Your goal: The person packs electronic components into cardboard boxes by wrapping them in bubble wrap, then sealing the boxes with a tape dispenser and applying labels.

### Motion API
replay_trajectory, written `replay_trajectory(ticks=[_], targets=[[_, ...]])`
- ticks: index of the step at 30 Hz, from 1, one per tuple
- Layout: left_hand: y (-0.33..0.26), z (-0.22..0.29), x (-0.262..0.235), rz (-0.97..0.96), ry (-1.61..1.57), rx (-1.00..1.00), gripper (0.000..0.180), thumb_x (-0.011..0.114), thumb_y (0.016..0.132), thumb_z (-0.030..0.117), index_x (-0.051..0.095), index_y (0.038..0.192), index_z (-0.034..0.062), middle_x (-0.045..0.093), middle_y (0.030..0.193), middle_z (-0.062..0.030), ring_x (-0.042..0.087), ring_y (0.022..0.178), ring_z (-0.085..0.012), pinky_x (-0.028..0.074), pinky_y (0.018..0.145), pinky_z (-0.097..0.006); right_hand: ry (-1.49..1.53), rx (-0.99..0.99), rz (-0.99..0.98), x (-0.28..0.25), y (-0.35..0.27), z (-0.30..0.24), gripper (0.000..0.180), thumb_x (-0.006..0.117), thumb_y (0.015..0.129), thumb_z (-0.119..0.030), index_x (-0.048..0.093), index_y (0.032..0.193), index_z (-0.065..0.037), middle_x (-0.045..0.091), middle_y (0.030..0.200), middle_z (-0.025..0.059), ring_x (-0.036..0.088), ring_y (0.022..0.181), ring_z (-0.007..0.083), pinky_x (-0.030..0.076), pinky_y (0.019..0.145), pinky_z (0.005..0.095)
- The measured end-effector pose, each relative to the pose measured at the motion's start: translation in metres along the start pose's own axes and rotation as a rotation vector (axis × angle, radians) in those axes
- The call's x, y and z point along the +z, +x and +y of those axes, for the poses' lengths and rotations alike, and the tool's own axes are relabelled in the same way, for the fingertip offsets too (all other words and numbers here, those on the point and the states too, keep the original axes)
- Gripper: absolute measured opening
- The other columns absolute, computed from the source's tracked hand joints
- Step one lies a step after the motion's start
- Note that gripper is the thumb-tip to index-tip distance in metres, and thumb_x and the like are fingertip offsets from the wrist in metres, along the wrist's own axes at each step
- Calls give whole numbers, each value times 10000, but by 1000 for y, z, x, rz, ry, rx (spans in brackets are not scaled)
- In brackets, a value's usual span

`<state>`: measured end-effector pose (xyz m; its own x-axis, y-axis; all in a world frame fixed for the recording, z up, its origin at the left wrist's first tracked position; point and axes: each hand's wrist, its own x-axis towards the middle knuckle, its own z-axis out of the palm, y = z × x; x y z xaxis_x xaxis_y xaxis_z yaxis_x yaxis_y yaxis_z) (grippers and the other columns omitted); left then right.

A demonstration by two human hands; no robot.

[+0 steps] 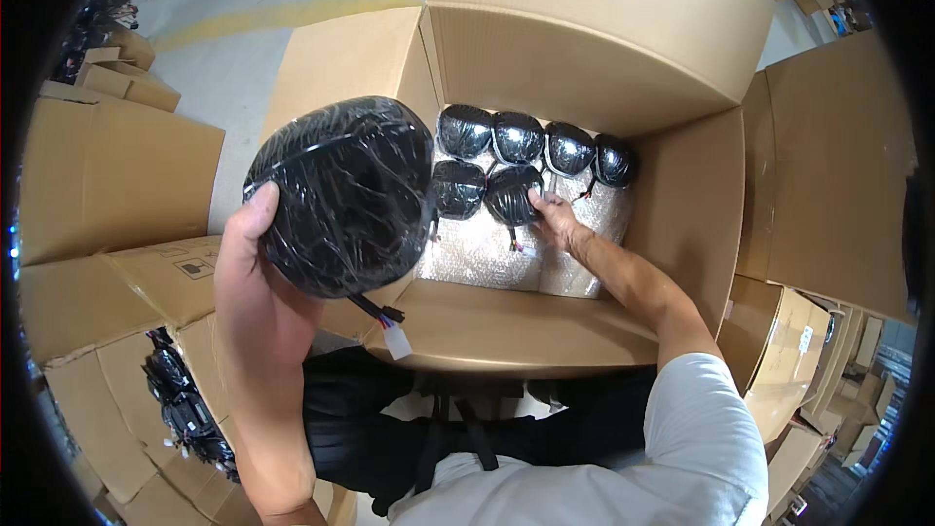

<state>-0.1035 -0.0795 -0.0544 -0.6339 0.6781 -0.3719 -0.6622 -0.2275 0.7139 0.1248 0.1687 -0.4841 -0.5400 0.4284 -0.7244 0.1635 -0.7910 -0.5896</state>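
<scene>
My left hand (258,282) is closed around the edge of a rounded black housing (346,200), raised beside the carton's left wall. Clear film wraps the housing, and a short cable with a white connector (396,341) hangs from it. Down inside the open cardboard carton (526,331), my right hand (557,222) grips the right side of a similar black housing (513,195). To its left lies another housing (458,189). Several more form a row along the far wall, including a glossy one (569,148). All of them rest on silvery bubble wrap (477,263).
Closed cartons (117,175) stand to the left, and an opened one below them holds black wired parts (190,409). A tall carton (838,175) and a taped box (784,356) stand close on the right. A yellow line (263,19) crosses the grey floor behind.
</scene>
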Motion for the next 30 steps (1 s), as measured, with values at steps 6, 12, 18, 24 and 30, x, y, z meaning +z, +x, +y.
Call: replay_trajectory(ticks=[6, 12, 18, 24, 30], targets=[[4, -12, 12, -57, 68, -14, 414, 453, 1035, 236, 529, 1336, -37, 633, 1297, -164, 628, 1181, -266, 507, 1030, -441, -607, -101, 398, 7, -4, 34, 430, 686, 941, -412, 704, 983, 16, 692, 831, 94, 663, 708, 185, 545, 631, 350], [15, -43, 20, -7, 115, -66, 360, 539, 996, 146, 528, 1304, -40, 648, 1228, -145, 650, 1099, -220, 534, 957, -365, -1241, -100, 426, 13, -15, -42, 572, 692, 891, -456, 701, 947, 113, 716, 916, 259, 722, 874, 344, 540, 766, 425], [13, -86, 31, -126, 352, -35, 398, 608, 989, 165, 504, 1320, -29, 645, 1192, -110, 623, 1086, -164, 488, 980, -319, 122, 32, -877, 129, -164, -153, 613, 608, 959, -486, 509, 1342, -18, 663, 1161, 120, 661, 1023, 177, 563, 920, 353], [13, -85, 34, 49, 764, 5, 707, 709, 926, 278, 365, 1406, -111, 433, 1388, -229, 501, 1219, -247, 461, 993, -348, 40, 46, -528, 44, -101, -146, 535, 676, 950, -137, 417, 1390, 23, 595, 1308, 159, 621, 1173, 237, 522, 1023, 381], [1, -82, 31, -29, 758, 4, 595, 687, 914, 170, 406, 1385, -61, 526, 1295, -171, 530, 1164, -230, 484, 953, -340, 27, 81, -135, -105, -39, -52, 523, 722, 915, -123, 490, 1381, -75, 643, 1255, 55, 617, 1145, 201, 490, 1029, 386]])
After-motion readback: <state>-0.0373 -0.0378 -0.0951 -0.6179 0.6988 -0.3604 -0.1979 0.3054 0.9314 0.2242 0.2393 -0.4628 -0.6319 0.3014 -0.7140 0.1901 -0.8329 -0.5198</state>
